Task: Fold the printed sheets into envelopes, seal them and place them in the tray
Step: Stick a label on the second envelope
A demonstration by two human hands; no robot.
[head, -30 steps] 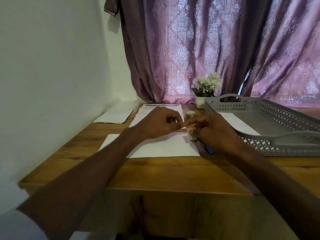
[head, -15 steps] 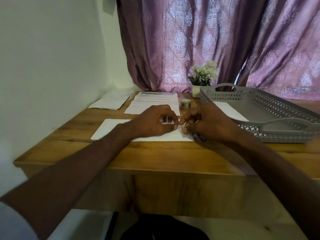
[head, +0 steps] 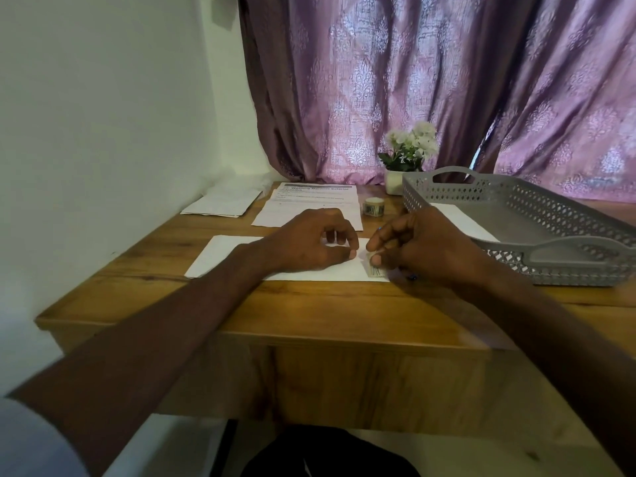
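Note:
A folded white sheet point(head: 220, 256) lies across the near middle of the wooden table point(head: 309, 308). My left hand point(head: 309, 241) sits on it with curled fingers, thumb and forefinger tips together on the paper. My right hand point(head: 423, 246) is at the sheet's right end, its thumb and fingers pinching a short patterned tape strip point(head: 377, 270) against the paper's edge. The tape roll point(head: 373, 207) stands just behind the hands. A grey perforated tray point(head: 550, 270) at the right holds one white envelope point(head: 461, 222). Printed sheets point(head: 309, 197) lie stacked behind my left hand.
More white papers point(head: 223, 204) lie at the back left against the wall. A small pot of white flowers point(head: 409, 156) stands by the tray's far corner, in front of the purple curtain. A blue pen tip point(head: 413, 277) shows under my right hand.
My hands have drawn slightly apart and lowered onto the sheet. The tape strip held between both hands earlier now lies at the sheet's right end under my right thumb.

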